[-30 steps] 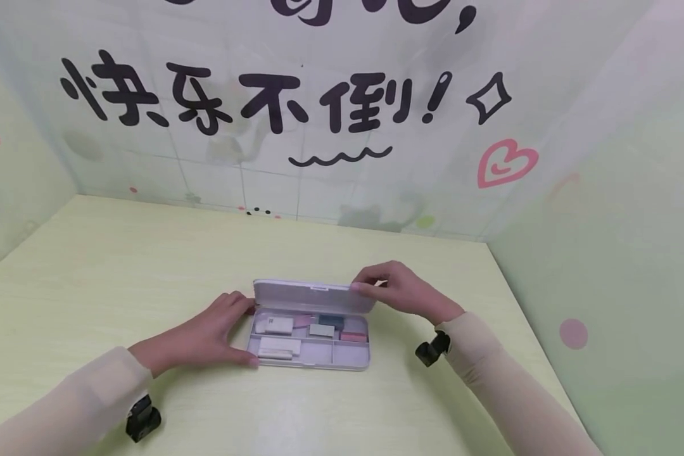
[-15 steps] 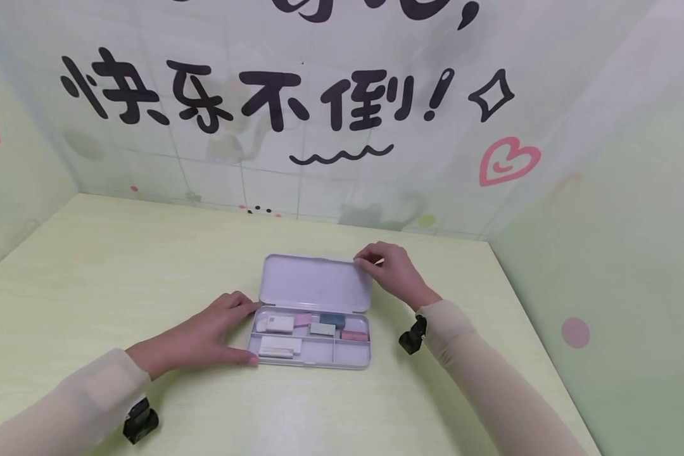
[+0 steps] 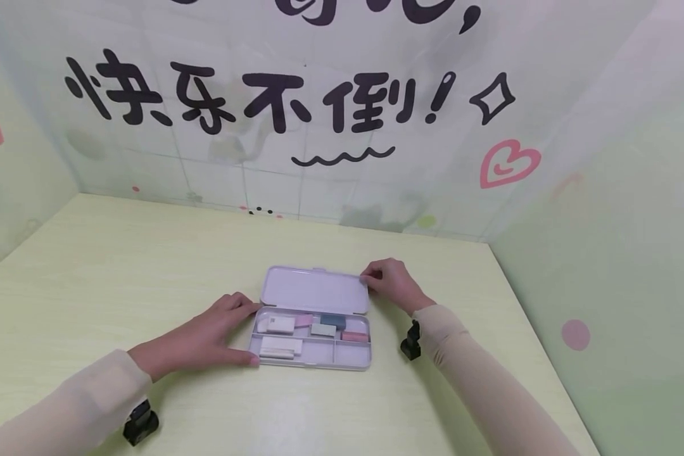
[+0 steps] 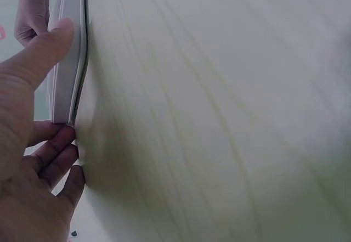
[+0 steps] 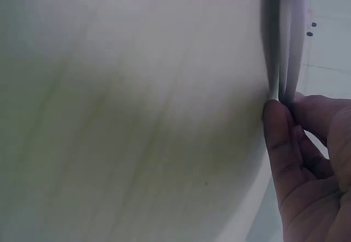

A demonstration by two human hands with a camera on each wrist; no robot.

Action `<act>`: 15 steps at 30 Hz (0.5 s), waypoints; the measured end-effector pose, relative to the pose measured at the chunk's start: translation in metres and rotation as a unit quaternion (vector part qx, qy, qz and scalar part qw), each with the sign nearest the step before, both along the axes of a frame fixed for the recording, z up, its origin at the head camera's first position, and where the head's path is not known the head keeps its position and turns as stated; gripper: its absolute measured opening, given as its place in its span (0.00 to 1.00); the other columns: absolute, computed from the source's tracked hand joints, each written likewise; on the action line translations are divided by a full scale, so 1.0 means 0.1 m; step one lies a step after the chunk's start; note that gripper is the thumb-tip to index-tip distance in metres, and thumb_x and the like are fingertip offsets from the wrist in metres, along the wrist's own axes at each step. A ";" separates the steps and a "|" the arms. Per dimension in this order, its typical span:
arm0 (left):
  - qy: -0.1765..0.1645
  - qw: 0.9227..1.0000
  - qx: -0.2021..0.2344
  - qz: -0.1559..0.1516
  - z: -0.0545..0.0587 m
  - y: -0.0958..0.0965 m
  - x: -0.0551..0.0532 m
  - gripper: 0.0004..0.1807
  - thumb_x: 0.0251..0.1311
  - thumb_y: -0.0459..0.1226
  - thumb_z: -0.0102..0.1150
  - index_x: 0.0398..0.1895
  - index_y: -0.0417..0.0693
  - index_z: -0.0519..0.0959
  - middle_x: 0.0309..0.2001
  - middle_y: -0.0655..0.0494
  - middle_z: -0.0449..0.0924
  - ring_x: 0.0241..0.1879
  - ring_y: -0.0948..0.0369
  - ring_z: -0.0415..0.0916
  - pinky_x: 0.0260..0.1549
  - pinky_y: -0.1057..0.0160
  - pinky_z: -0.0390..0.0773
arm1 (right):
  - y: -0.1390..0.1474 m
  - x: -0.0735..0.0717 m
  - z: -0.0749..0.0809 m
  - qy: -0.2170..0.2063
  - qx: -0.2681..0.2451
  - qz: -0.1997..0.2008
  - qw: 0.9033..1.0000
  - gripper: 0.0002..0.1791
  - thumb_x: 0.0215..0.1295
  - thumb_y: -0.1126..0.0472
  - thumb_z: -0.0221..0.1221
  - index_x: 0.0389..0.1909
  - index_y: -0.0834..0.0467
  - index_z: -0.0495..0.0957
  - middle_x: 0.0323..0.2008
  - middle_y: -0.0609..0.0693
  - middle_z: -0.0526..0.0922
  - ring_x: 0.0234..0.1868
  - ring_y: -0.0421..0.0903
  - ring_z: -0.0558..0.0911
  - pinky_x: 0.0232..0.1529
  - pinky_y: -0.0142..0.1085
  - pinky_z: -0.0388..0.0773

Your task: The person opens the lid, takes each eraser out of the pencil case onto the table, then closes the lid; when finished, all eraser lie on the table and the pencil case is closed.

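A pale lilac pencil case (image 3: 319,356) lies on the table with its lid (image 3: 313,290) folded back behind it. Inside are a white eraser (image 3: 280,325), a pale block (image 3: 323,330), a teal block (image 3: 333,322), a pink-red block (image 3: 354,336), a pink piece (image 3: 303,320) and white pieces (image 3: 277,352) in the front compartment. My left hand (image 3: 213,335) grips the case's left end, thumb at the front corner and fingers at the back, as the left wrist view confirms. With thumb and fingers, my right hand (image 3: 396,285) pinches the lid's far right corner (image 5: 293,61).
The light wood-patterned table (image 3: 148,266) stretches around the case. Behind it stands a back wall (image 3: 239,164) with large black lettering, and a pale green side wall (image 3: 621,285) rises on the right. Black wrist cameras hang under both sleeves.
The lid has swung from half raised to lying back, low behind the case. My right hand moved with its corner, first up and away, then down toward the table. The left hand stays put.
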State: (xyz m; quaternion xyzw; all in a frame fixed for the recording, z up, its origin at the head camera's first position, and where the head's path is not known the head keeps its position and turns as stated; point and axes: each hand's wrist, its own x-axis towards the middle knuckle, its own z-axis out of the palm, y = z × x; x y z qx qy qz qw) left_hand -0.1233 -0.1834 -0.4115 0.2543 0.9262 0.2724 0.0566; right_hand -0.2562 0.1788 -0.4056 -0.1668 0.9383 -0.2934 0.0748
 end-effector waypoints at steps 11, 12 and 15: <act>0.014 0.999 -0.027 0.012 0.00 0.01 -0.01 0.56 0.48 0.66 0.75 0.72 0.38 0.72 0.57 0.51 0.75 0.54 0.59 0.72 0.58 0.49 0.81 | -0.03 0.02 -0.02 0.000 0.007 -0.011 1.000 0.06 0.70 0.62 0.67 0.41 0.58 0.90 0.35 0.50 0.89 0.35 0.42 0.80 0.41 0.33 0.79; 0.016 0.999 -0.027 0.013 0.01 0.01 -0.01 0.57 0.48 0.66 0.75 0.72 0.38 0.71 0.57 0.50 0.75 0.54 0.58 0.72 0.58 0.49 0.81 | -0.03 0.02 -0.02 -0.001 0.007 -0.011 1.000 0.06 0.70 0.62 0.67 0.41 0.58 0.90 0.35 0.50 0.89 0.35 0.42 0.80 0.41 0.33 0.79; 0.012 0.999 -0.030 0.018 0.03 0.01 0.00 0.60 0.47 0.65 0.77 0.77 0.40 0.66 0.66 0.46 0.72 0.62 0.52 0.74 0.63 0.46 0.79 | -0.02 0.02 -0.02 -0.004 0.005 -0.012 1.000 0.06 0.70 0.62 0.67 0.41 0.58 0.90 0.35 0.50 0.90 0.35 0.42 0.80 0.40 0.32 0.80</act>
